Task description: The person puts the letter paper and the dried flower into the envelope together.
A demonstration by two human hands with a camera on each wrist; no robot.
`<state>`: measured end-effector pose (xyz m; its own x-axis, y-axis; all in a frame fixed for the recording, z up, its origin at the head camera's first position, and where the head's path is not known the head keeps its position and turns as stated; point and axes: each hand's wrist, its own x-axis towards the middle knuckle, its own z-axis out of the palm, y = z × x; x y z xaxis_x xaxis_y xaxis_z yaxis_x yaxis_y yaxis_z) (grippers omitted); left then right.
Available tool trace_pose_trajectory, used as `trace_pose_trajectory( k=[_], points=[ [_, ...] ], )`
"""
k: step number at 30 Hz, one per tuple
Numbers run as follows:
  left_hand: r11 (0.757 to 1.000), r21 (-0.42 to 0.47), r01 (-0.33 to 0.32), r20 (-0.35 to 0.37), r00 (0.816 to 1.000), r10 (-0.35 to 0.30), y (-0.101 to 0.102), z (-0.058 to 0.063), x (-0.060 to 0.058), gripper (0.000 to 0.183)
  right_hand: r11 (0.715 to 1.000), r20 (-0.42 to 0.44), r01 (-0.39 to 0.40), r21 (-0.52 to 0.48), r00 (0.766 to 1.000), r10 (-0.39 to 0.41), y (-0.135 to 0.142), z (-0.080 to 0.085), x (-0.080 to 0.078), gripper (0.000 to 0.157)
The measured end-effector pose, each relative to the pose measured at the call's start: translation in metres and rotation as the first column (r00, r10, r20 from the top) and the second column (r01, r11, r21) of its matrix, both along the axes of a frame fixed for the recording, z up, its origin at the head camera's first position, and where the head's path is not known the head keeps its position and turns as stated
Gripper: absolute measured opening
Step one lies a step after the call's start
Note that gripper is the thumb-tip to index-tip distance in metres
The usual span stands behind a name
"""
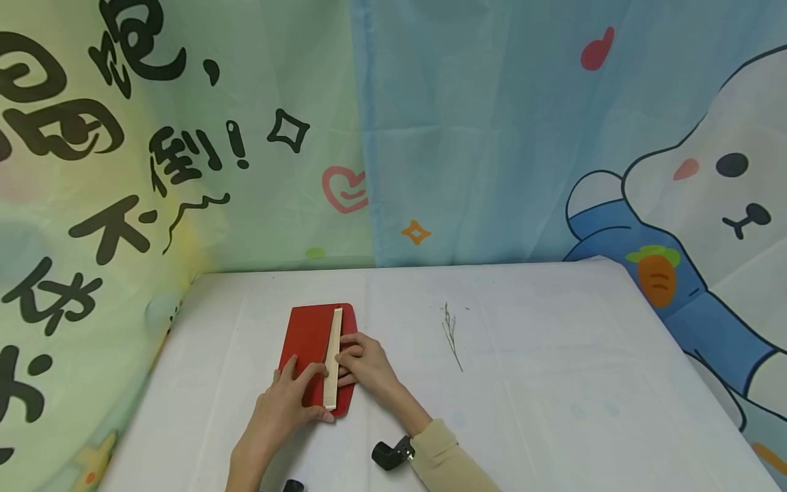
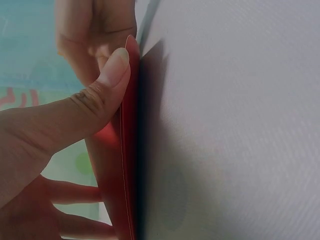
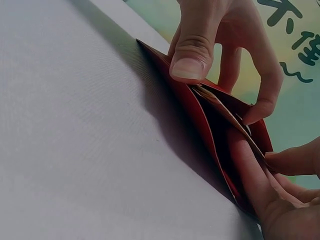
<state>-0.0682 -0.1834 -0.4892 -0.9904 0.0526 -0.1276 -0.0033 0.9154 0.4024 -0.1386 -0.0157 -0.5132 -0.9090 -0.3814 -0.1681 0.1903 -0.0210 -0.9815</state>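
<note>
My left fingers [image 1: 312,371], curled, grip a red envelope's [image 1: 307,326] near end, toward the bench's [image 1: 553,383] back-left corner; my right fingers [image 1: 359,339], nearly closed, pinch the pale strip [image 1: 334,342] along it. A thin sprig [image 1: 451,335] lies apart, rightward.

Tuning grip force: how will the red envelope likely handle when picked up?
The red envelope is probably floppy: its thin walls bow apart at the open mouth in the right-wrist view. It's likely light, since it looks thin edge-on from the left wrist. If tipped mouth-down, it might let the pale strip slide out, as that shows at the opening.
</note>
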Motion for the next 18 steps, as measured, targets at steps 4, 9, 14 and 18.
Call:
trace_pose_trajectory(
  k=[4, 9, 14, 18],
  points=[
    [1.0, 0.003, 0.0, 0.0, 1.0, 0.0, 0.0, 0.0, 0.0, 0.067, 1.0, 0.004, 0.003, 0.003, 1.0, -0.003, -0.003, -0.002, -0.001, 0.038],
    [1.0, 0.006, 0.002, -0.002, 1.0, -0.002, 0.0, 0.001, 0.001, 0.066, 1.0, 0.002, 0.007, 0.022, 1.0, -0.007, -0.006, -0.004, -0.002, 0.037],
    [1.0, 0.004, 0.001, -0.004, 1.0, -0.001, 0.0, 0.002, 0.001, 0.066, 0.999, -0.011, 0.01, 0.039, 1.0, -0.01, -0.008, -0.004, -0.002, 0.036],
    [1.0, 0.004, 0.005, -0.007, 1.0, -0.005, 0.0, 0.002, 0.002, 0.065, 0.998, -0.045, 0.014, 0.058, 0.999, -0.011, -0.011, -0.002, -0.001, 0.036]
  ],
)
